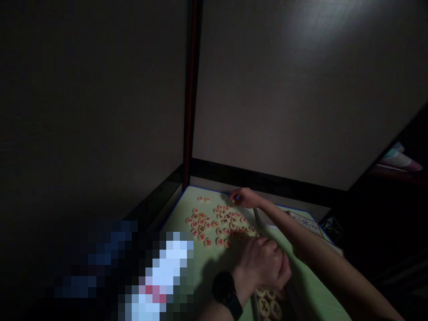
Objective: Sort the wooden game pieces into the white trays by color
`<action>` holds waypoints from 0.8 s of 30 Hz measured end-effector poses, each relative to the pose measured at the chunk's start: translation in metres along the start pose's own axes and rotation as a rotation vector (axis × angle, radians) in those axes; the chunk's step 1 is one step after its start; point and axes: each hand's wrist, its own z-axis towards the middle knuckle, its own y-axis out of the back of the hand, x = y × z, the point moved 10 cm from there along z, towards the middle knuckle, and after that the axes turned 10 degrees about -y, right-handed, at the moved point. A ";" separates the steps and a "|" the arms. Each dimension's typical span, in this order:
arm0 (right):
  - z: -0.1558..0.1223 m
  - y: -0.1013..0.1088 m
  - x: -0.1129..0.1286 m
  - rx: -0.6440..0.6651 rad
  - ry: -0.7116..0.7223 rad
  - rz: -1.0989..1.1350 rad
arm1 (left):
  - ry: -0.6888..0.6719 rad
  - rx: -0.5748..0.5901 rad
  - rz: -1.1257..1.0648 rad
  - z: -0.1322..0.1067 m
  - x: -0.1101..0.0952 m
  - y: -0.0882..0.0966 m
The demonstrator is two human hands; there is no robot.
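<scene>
Discs (215, 224) of a pale, wood-like material are seen in the head view, spread in a loose cluster over the far half of a green table (321, 285) edged in blue. Each is round, thick and flat, and is marked with a character in red or black; the strokes are too small and blurred to be read with certainty. Two discs are set apart from the cluster, near the far left corner. By the far edge, the right hand (245, 198) is held with fingers bent and narrowed, a small pale disc seemingly at the tips; whether it is gripped cannot be told. The left hand (264, 263) is curled fist-like above the near end of the cluster, and what may be held inside is hidden. A black watch (223, 287) with a round face is worn on its wrist. Beneath that hand, larger-looking discs (264, 307) with black characters are packed in an open box (256, 307), partly covered. Beyond the right forearm, a flat, pale panel (305, 223) is printed with dark characters, not clearly legible. Behind, the table is bordered by smooth, greyish panels (267, 98) framed in dark trim.
</scene>
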 end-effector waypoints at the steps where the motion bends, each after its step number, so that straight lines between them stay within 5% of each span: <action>1: 0.003 0.000 -0.002 -0.017 -0.013 -0.006 | 0.007 -0.012 0.006 -0.001 0.002 0.001; 19: 0.010 -0.037 0.025 0.097 0.025 -0.091 | 0.000 -0.071 0.034 -0.001 0.005 0.005; 24: 0.007 -0.036 0.032 0.039 -0.002 -0.089 | 0.020 -0.176 0.019 -0.006 0.008 0.008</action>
